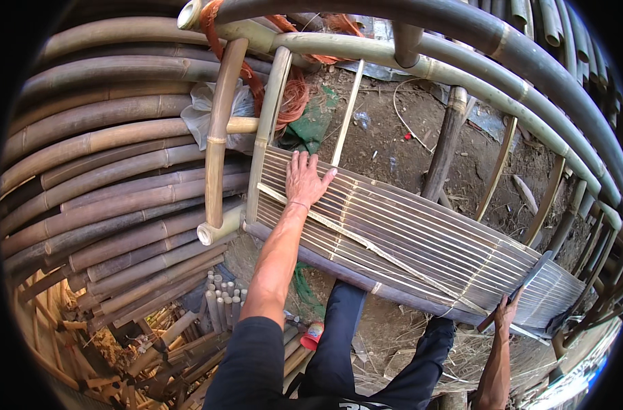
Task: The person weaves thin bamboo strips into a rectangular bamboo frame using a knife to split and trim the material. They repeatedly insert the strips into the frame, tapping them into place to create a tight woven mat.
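A panel of narrow bamboo slats (407,229) lies across the near part of a bamboo frame (366,46). My left hand (306,179) rests on the panel's left part, fingers spread, holding nothing. Off to the right, my right hand (505,314) is closed around the handle of a long-bladed knife (533,277), whose dark blade points away over the slats. One loose pale bamboo strip (373,247) runs diagonally over the panel from near my left hand toward the knife.
Stacked bamboo poles (106,140) fill the left side. Orange cord (292,99) and a clear plastic bag (209,113) hang near the frame's left end. Cut bamboo pieces (222,301) stand at lower left, near a red container (312,335). Thin crossbars (349,113) span the frame above bare soil.
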The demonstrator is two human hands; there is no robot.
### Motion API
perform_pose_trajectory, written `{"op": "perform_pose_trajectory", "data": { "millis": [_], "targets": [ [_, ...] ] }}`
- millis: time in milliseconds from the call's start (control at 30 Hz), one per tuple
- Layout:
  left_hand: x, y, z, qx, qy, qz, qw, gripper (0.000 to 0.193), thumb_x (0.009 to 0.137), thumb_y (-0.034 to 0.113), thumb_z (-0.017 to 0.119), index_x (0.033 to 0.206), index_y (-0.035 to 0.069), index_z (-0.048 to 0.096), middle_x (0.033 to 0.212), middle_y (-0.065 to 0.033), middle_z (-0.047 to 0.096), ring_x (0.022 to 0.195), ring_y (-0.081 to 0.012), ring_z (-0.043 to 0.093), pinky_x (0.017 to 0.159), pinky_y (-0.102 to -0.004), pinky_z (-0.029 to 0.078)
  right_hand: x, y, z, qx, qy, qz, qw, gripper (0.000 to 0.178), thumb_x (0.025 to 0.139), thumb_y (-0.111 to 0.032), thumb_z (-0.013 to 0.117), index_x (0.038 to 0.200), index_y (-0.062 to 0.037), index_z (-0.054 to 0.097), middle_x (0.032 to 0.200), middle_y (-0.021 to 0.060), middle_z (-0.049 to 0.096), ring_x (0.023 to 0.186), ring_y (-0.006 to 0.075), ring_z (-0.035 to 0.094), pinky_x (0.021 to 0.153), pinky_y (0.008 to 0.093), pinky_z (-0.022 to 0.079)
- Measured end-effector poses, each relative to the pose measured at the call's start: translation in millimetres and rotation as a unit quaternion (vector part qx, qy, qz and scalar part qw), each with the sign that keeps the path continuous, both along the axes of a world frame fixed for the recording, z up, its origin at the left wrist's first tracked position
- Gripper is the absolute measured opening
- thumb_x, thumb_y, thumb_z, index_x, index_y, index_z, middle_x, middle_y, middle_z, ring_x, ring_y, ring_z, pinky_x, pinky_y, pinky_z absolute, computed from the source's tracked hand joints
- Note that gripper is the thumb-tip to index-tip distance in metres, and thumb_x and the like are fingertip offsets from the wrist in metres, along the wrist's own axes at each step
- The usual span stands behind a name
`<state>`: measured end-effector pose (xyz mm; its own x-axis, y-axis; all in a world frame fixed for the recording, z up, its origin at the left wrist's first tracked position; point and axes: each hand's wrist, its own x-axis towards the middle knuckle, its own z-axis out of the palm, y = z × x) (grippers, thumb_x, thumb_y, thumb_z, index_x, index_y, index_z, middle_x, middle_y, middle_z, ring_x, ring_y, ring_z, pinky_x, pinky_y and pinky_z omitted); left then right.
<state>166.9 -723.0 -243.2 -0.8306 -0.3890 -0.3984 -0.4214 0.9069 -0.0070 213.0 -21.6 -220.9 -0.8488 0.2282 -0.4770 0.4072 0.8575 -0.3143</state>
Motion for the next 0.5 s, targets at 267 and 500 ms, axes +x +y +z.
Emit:
{"op": "perform_pose_trajectory", "data": {
  "millis": [267,500],
  "targets": [
    [1,20,15,0.032,0.01,-0.096,0.995,0.077,0.089,0.045,0.058,0.146,-0.001,0.034,0.154,-0.0196,0.027,0.145,-0.0368,0.02,0.117,-0.0455,0.022,0,2,2,-0.036,0.006,0.002,0.999,0.072,0.091,-0.003,0.051,0.153,-0.0032,0.016,0.153,0.026,0.028,0.142,0.0371,0.029,0.115,0.0366,0.026],
    [-29,188,30,0.145,0.041,-0.235,0.96,0.088,0.088,0.055,0.055,0.15,0.001,0.025,0.157,-0.0175,0.023,0.147,-0.0327,0.017,0.12,-0.0478,0.014,1,1,4,-0.038,0.033,0.035,0.998,0.073,0.089,-0.002,0.055,0.153,-0.0022,0.018,0.148,0.0287,0.036,0.137,0.0397,0.038,0.111,0.038,0.032]
  ]
}}
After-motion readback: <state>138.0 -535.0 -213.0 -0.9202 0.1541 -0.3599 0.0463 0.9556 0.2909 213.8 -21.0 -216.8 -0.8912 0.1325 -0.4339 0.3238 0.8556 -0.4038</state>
